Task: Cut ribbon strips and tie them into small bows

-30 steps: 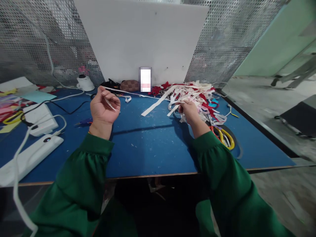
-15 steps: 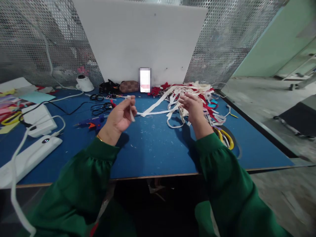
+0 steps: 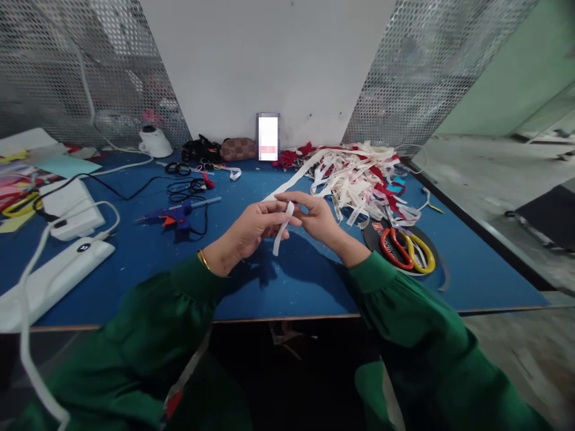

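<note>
Both hands meet above the middle of the blue table. My left hand [image 3: 259, 226] is closed in a pinch on a white ribbon [image 3: 282, 232], whose short end loops over and hangs below the fingertips. My right hand [image 3: 317, 218] comes from the other side, its fingers bent and closed at the same ribbon, touching the left fingertips. Behind the hands, a long white strip [image 3: 299, 175] stretches back to a tangled pile of white and red ribbons [image 3: 359, 179]. The fingers partly hide where the strip and the held end join.
Scissors with red and yellow handles [image 3: 408, 250] lie on a dark roll at the right. To the left are a blue glue gun [image 3: 177, 219], black cords and a white power strip [image 3: 58, 281]. A phone [image 3: 268, 137] leans against the white board [image 3: 269, 66] at the back.
My left hand has moved right with the ribbon, and my right hand has come left and down from the pile to meet it. The fingers now work together on the ribbon.
</note>
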A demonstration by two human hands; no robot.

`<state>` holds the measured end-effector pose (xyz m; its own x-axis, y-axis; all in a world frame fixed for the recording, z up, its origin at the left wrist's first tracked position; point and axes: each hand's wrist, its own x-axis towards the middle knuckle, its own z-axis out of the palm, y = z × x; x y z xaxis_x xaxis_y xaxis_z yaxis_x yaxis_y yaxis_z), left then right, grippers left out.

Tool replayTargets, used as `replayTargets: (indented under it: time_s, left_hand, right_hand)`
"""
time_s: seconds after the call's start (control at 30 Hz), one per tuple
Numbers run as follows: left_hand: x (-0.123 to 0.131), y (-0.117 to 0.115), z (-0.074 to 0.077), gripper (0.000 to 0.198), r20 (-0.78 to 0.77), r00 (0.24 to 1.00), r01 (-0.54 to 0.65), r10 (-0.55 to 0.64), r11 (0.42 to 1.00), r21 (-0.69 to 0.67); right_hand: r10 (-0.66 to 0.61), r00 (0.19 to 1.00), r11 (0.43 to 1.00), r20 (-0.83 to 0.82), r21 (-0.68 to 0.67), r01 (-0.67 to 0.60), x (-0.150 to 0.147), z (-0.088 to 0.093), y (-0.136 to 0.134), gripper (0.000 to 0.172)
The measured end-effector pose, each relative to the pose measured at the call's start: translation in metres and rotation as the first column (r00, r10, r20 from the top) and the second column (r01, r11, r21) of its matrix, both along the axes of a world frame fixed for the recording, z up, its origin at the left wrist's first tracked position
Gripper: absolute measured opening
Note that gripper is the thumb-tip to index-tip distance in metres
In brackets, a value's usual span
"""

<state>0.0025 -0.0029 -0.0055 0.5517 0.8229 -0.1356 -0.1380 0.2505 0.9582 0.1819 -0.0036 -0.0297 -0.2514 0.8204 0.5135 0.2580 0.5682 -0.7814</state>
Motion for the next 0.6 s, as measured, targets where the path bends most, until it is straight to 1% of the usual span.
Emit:
replayTargets:
  time_s: [0.1,0.17,0.23,0.3,0.37,0.43,0.53,0.6]
  left_hand:
    - [0.000,0.002,0.000,0.018,0.075,0.996,-0.032,0.038,0.996,-0.087]
    - [0.000,0.003,-0.001,0.013,0.113,0.989,-0.076,0.094,0.985,-0.157]
    - [0.000,0.005,-0.001,0.012,0.129,0.982,-0.107,0.136,0.972,-0.207]
    - [0.000,0.007,-0.001,0.014,0.129,0.981,-0.111,0.142,0.968,-0.223]
    - [0.000,0.008,-0.002,0.014,0.124,0.984,-0.098,0.125,0.973,-0.208]
    - [0.000,0.008,-0.003,0.017,0.101,0.989,-0.093,0.109,0.984,-0.150]
    - [0.001,0.005,-0.003,0.033,0.033,0.993,-0.109,0.110,0.994,-0.021]
    - [0.002,0.002,-0.003,0.039,-0.019,0.993,-0.115,0.116,0.991,0.064]
  right_hand:
    - [-0.065,0.996,0.997,-0.053,-0.032,0.063,0.001,0.004,0.000,0.016]
    - [-0.078,0.987,0.994,-0.140,-0.086,0.066,0.002,0.008,0.001,0.014]
    - [-0.066,0.965,0.984,-0.256,-0.177,0.020,0.002,0.012,0.000,0.018]
    - [-0.058,0.929,0.956,-0.365,-0.289,-0.054,0.003,0.015,-0.001,0.023]
    - [-0.072,0.899,0.915,-0.433,-0.388,-0.114,0.005,0.017,-0.002,0.027]
    - [-0.093,0.874,0.875,-0.477,-0.457,-0.156,0.007,0.017,-0.002,0.030]
    - [-0.114,0.851,0.830,-0.513,-0.520,-0.202,0.010,0.018,-0.001,0.033]
    - [-0.125,0.844,0.813,-0.521,-0.541,-0.214,0.012,0.018,0.000,0.034]
